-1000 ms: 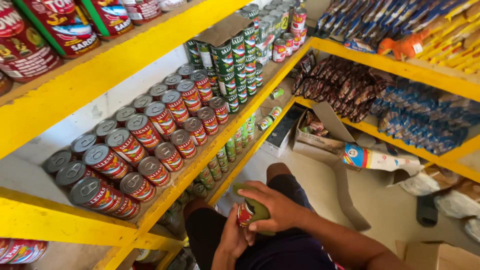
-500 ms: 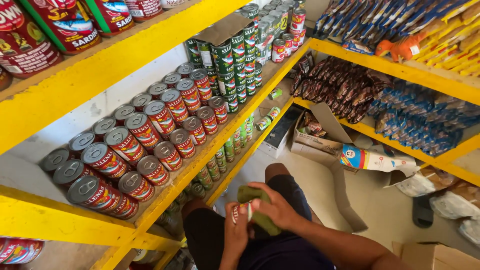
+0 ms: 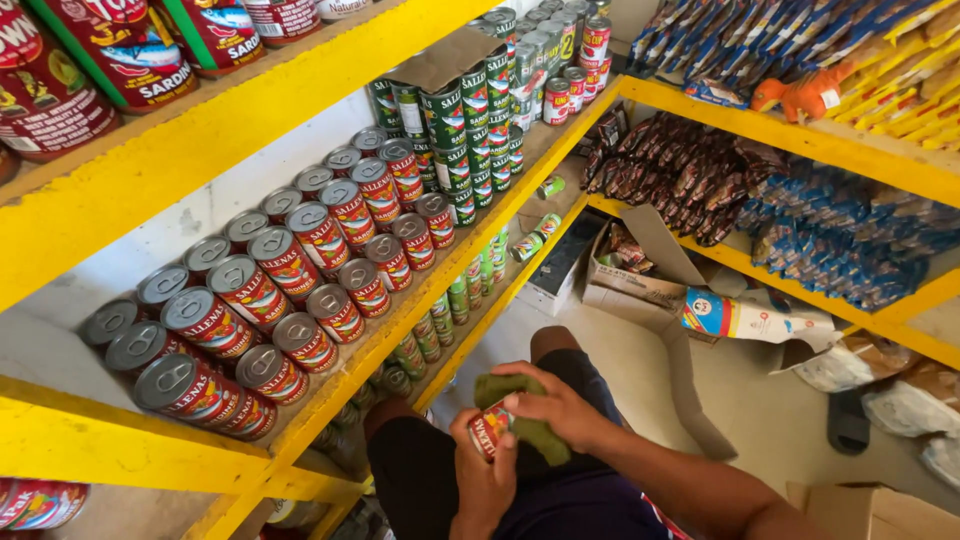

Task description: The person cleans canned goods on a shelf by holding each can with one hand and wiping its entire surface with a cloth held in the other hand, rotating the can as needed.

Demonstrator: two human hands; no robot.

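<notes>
My left hand [image 3: 482, 478] grips a small red can [image 3: 492, 429] held over my lap. My right hand [image 3: 556, 404] presses a dark green cloth [image 3: 530, 432] against the top and side of that can. Both hands are close together, just in front of the yellow metal shelf [image 3: 300, 95]. The nearest shelf level holds rows of red cans [image 3: 300, 270] standing upright, two layers deep at the front left.
Green cans [image 3: 465, 110] stand stacked farther along the shelf. More small cans [image 3: 460, 295] line the lower level. A second yellow shelf [image 3: 800, 140] on the right carries dark and blue packets. Open cardboard boxes [image 3: 640, 270] and a white packet [image 3: 750, 318] lie on the floor.
The green cloth has shifted over the can as my right hand rubbed it, and the can has turned slightly in my left hand. The view has drifted a little.
</notes>
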